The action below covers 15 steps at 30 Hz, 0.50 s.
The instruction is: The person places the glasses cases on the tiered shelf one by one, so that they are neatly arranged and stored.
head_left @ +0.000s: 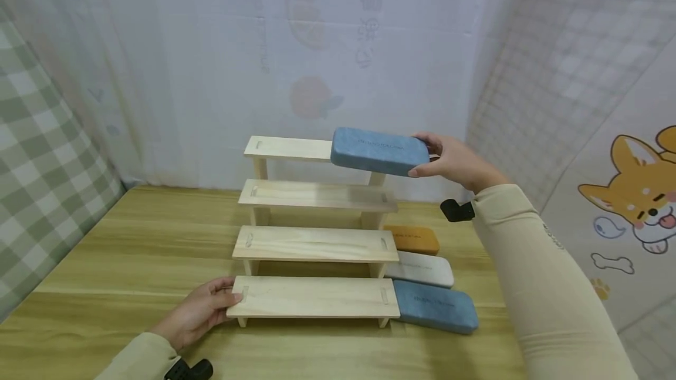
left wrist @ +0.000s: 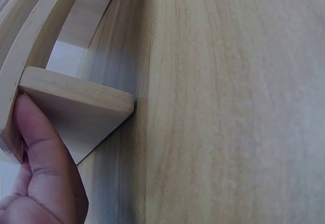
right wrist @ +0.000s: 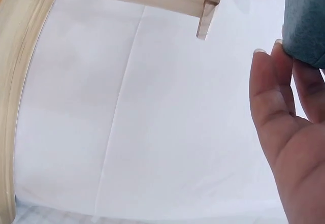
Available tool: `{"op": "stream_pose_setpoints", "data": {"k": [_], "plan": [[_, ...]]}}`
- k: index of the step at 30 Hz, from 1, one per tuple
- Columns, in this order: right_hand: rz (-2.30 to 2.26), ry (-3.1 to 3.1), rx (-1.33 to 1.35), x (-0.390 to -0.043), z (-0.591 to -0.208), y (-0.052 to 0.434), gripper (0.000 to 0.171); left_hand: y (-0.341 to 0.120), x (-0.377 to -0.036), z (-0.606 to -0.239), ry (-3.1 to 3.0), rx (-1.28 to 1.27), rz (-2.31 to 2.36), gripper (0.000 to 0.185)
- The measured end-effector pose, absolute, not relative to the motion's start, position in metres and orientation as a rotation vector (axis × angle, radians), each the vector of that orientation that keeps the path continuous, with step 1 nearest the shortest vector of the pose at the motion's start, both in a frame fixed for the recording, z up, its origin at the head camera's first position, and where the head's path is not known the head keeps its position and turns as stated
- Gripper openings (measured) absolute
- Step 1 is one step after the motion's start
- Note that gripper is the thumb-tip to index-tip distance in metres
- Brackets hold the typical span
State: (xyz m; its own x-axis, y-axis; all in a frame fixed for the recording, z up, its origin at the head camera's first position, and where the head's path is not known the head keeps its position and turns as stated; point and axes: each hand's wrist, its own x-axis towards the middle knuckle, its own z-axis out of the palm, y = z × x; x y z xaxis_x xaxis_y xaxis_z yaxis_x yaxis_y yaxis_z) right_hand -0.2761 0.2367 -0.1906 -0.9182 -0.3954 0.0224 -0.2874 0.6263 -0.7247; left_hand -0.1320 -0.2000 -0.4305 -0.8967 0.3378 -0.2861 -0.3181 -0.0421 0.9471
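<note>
A four-step wooden rack [head_left: 315, 244] stands on the wooden table [head_left: 121, 263]. My right hand [head_left: 449, 160] holds a blue case [head_left: 378, 150] by its right end, over the right part of the top step [head_left: 287, 148]. In the right wrist view the fingers [right wrist: 277, 99] lie along the blue case [right wrist: 306, 18] at the top right. My left hand [head_left: 203, 309] rests against the left end of the bottom step [head_left: 315, 297]; in the left wrist view a finger [left wrist: 43, 148] presses the rack's wooden edge [left wrist: 76, 102].
Three more cases lie on the table right of the rack: an orange one [head_left: 413, 238], a white one [head_left: 421, 269] and a blue one [head_left: 435, 306]. A white sheet backs the table; a checked cloth [head_left: 37, 175] hangs at the left.
</note>
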Motion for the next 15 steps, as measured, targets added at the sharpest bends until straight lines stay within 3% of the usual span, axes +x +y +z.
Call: {"op": "stream_pose_setpoints", "data": {"k": [15], "plan": [[-1.205,2.668,-0.603,-0.3,-0.185,0.205,0.066,-0.196,-0.128,-0.43,1.804,0.013,2.003,0.075]]}}
